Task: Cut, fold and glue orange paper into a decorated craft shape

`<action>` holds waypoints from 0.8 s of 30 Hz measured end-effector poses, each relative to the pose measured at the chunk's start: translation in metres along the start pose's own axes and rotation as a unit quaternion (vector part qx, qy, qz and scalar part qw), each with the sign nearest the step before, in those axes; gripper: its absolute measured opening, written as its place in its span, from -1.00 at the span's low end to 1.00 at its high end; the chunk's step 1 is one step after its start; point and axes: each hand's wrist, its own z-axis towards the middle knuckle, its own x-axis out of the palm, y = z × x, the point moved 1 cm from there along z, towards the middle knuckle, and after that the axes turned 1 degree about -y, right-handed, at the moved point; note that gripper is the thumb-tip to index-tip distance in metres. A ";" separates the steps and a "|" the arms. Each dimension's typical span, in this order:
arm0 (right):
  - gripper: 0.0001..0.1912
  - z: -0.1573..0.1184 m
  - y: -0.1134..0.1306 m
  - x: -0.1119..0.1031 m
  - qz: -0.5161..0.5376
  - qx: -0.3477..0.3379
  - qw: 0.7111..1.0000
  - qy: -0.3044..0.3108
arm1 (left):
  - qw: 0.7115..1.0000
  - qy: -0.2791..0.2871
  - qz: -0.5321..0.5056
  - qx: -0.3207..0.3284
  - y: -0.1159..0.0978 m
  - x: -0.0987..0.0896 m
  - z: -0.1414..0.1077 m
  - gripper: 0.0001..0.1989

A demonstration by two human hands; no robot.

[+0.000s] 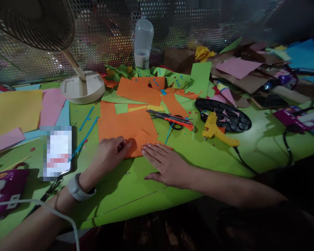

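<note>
A sheet of orange paper point(128, 125) lies before me on the green table, its near edge folded or doubled. My left hand point(111, 151) has its fingers curled on the paper's near left part, with the thumb pointing right along it. My right hand point(166, 162) is spread flat, fingertips pressing on the paper's near right edge and thumb held apart on the table. Just beyond lies an orange utility knife point(181, 121) with its blade out, on top of black-handled scissors point(176, 126). A thin blue strip point(169, 133) curves beside the paper.
A yellow glue gun point(214, 129) rests against a black palette point(235, 118) on the right. A phone point(58, 151) and blue strips point(86, 136) lie left. Behind stand a fan point(82, 87) and an upturned bottle point(143, 42), among coloured paper scraps point(178, 80).
</note>
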 end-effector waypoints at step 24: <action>-0.25 0.003 0.004 -0.002 -0.014 0.001 1.000 -0.014 | 0.970 -0.005 0.099 0.222 -0.020 0.024 -0.030 -0.13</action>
